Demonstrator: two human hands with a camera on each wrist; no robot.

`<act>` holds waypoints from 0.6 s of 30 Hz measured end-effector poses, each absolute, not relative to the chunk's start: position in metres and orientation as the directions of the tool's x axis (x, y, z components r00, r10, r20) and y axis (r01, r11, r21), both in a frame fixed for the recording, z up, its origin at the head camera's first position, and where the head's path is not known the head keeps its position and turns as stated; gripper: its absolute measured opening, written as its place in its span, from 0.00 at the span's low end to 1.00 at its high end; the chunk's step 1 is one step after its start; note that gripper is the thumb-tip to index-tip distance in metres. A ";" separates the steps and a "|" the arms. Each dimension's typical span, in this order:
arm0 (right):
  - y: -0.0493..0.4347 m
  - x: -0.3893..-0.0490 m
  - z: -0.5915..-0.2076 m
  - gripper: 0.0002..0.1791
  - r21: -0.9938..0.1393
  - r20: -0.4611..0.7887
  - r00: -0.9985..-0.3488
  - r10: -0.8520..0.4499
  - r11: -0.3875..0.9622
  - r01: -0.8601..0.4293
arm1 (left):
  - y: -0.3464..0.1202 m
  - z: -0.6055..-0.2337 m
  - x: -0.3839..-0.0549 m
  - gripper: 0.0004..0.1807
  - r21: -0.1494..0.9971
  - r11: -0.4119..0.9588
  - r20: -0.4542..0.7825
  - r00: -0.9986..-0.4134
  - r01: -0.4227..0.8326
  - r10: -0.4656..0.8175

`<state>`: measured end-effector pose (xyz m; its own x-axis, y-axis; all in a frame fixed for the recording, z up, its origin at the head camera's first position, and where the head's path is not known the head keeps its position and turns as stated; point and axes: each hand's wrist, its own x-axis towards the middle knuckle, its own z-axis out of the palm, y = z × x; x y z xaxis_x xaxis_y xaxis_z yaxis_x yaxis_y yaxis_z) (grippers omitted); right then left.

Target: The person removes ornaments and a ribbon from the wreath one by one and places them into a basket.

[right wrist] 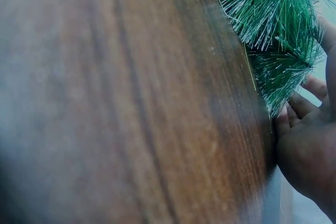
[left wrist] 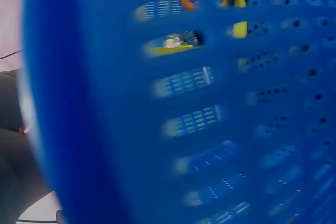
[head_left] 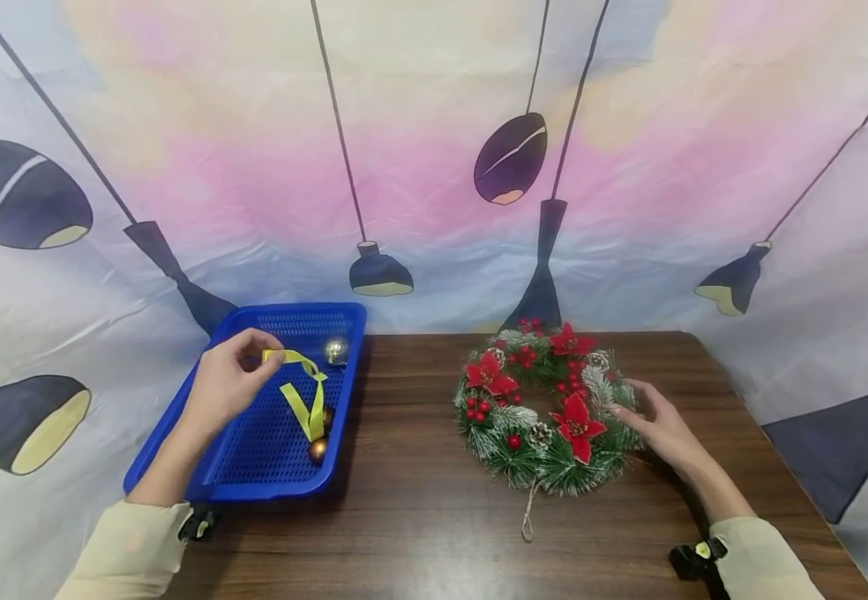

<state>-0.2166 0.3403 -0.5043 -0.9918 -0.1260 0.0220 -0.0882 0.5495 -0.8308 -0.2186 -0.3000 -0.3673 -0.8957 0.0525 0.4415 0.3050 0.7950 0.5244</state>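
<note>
My left hand (head_left: 227,379) is over the blue plastic basket (head_left: 287,310) and pinches one end of a yellow ribbon (head_left: 306,412). The ribbon hangs down in loops among shiny bauble ornaments: a silver one (head_left: 336,351) at the back and a bronze one (head_left: 317,451) near the front. The left wrist view is mostly filled by the basket's slotted wall (left wrist: 105,103). On the table lies a green Christmas wreath (head_left: 494,450) with red flowers, berries and pinecones. My right hand (head_left: 662,429) holds its right edge, thumb on the greenery; the fingertips are partly hidden.
A twine loop (head_left: 528,512) sticks out from the wreath's front onto the brown wooden table (head_left: 419,467). Behind the table hangs a pastel cloth (head_left: 441,167) printed with lamps. The basket stands at the table's left side.
</note>
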 end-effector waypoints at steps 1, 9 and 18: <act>0.340 -0.216 -0.504 0.41 -0.830 0.025 -0.992 -0.126 0.550 -0.091 | -0.300 -0.369 -0.218 0.07 0.525 0.796 0.427 -0.902 0.300 0.058; 0.340 -0.216 -0.504 0.41 -0.833 0.021 -0.991 -0.132 0.546 -0.090 | -0.297 -0.366 -0.215 0.16 0.545 0.789 0.304 -0.944 0.284 0.130; 0.341 -0.216 -0.505 0.41 -0.828 0.027 -0.991 -0.135 0.552 -0.097 | -0.296 -0.356 -0.207 0.24 0.528 0.803 0.293 -0.947 0.275 0.132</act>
